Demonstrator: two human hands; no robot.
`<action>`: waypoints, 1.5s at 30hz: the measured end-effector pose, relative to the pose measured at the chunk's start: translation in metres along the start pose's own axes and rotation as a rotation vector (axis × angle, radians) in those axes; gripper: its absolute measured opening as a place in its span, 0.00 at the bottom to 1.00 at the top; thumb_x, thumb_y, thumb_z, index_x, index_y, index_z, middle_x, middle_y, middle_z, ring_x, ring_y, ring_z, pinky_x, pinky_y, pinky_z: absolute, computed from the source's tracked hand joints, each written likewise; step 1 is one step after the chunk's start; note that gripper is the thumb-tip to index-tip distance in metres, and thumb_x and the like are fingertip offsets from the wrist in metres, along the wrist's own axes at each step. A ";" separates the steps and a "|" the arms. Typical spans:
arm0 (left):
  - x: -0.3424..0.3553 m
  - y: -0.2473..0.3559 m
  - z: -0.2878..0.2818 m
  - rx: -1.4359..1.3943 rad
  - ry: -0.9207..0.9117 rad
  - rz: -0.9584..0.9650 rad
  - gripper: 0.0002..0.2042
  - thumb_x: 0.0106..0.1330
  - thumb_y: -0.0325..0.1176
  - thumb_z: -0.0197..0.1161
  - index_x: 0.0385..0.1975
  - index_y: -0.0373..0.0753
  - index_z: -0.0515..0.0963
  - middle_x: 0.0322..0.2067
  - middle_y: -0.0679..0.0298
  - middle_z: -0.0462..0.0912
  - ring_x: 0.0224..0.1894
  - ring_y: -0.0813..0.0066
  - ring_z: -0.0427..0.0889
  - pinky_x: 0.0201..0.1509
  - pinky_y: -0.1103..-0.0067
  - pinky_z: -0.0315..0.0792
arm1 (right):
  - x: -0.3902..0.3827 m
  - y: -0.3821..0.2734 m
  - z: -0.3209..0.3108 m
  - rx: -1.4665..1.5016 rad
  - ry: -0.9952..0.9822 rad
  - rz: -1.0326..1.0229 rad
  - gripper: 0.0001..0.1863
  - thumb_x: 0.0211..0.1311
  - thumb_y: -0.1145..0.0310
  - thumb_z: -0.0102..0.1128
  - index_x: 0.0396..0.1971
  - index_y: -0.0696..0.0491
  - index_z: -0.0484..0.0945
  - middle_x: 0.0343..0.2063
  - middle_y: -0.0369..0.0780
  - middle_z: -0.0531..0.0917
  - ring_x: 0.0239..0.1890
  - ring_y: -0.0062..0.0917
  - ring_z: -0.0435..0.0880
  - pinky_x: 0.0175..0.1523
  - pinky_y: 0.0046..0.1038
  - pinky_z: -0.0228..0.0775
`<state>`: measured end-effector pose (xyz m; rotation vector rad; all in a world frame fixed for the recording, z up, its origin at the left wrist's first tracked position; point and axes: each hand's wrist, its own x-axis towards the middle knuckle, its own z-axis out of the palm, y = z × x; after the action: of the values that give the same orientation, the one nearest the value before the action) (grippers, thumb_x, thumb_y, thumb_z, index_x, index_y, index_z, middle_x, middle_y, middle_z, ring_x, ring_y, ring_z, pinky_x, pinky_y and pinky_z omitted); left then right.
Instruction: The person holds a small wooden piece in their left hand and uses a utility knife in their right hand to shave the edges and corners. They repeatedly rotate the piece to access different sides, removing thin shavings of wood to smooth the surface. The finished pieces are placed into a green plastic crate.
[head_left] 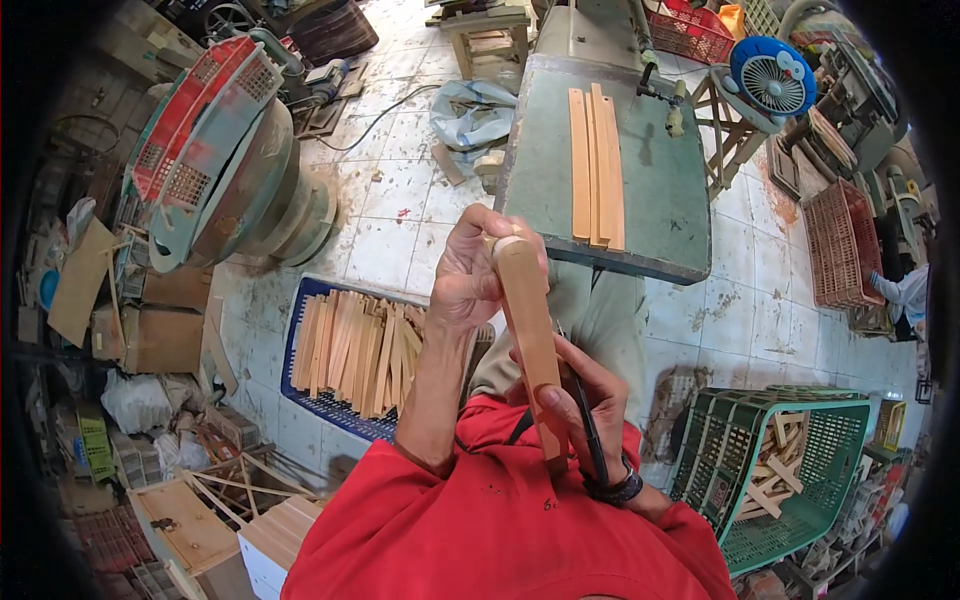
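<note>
A smooth light-brown wooden strip (530,330) with a rounded far end is held up in front of my red shirt. My left hand (470,265) is closed round its far end, where a small pale patch shows between thumb and fingers; I cannot make out what that is. Lower down, my right hand (592,395) grips the strip near its other end, thumb lying on the wood. A slender black pen-like stick (588,425) also sits in the right hand, along the fingers. Beyond my hands, several similar wooden strips (597,170) lie side by side on the green-topped table (545,150).
A blue crate (298,350) full of wooden strips stands on the floor at left. At right a green crate (715,450) holds wood pieces. A blue fan (773,80) stands beyond the table. Red baskets (205,110) top a round machine (265,190) at far left.
</note>
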<state>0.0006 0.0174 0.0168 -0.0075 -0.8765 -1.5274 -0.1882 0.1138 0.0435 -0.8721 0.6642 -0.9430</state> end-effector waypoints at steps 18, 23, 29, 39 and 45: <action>0.006 0.004 0.016 -0.130 0.109 -0.168 0.48 0.49 0.28 0.74 0.68 0.34 0.48 0.36 0.48 0.77 0.39 0.51 0.79 0.36 0.56 0.85 | 0.001 -0.006 -0.002 -0.035 0.012 -0.027 0.33 0.62 0.67 0.63 0.63 0.64 0.64 0.44 0.49 0.82 0.37 0.28 0.84 0.45 0.29 0.77; 0.002 0.007 0.031 -0.089 0.181 -0.233 0.49 0.50 0.28 0.73 0.69 0.34 0.45 0.38 0.47 0.78 0.45 0.45 0.80 0.44 0.56 0.82 | 0.003 -0.009 -0.004 -0.062 0.041 0.019 0.33 0.61 0.68 0.63 0.64 0.63 0.63 0.43 0.50 0.83 0.38 0.28 0.84 0.45 0.28 0.77; -0.006 0.002 0.017 -0.055 0.099 -0.238 0.49 0.48 0.29 0.76 0.67 0.34 0.49 0.38 0.49 0.81 0.40 0.53 0.84 0.44 0.64 0.79 | 0.006 -0.009 -0.003 -0.036 0.007 -0.026 0.33 0.61 0.68 0.64 0.64 0.63 0.63 0.44 0.50 0.83 0.38 0.28 0.84 0.46 0.28 0.77; 0.004 0.014 0.063 0.124 0.292 -0.268 0.42 0.55 0.37 0.73 0.66 0.31 0.54 0.45 0.49 0.80 0.46 0.52 0.82 0.48 0.66 0.80 | 0.005 -0.005 -0.009 -0.022 0.038 -0.002 0.34 0.60 0.66 0.65 0.63 0.64 0.64 0.43 0.50 0.82 0.37 0.29 0.84 0.44 0.29 0.77; 0.005 0.027 0.096 0.696 0.502 -0.332 0.26 0.62 0.32 0.68 0.58 0.30 0.67 0.45 0.52 0.81 0.45 0.61 0.84 0.48 0.72 0.80 | 0.006 -0.003 -0.009 -0.041 0.039 0.005 0.34 0.60 0.67 0.64 0.63 0.64 0.63 0.43 0.50 0.82 0.36 0.29 0.84 0.44 0.29 0.77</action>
<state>-0.0240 0.0654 0.1011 1.0247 -0.9783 -1.3527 -0.1941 0.1044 0.0413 -0.8895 0.7210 -0.9462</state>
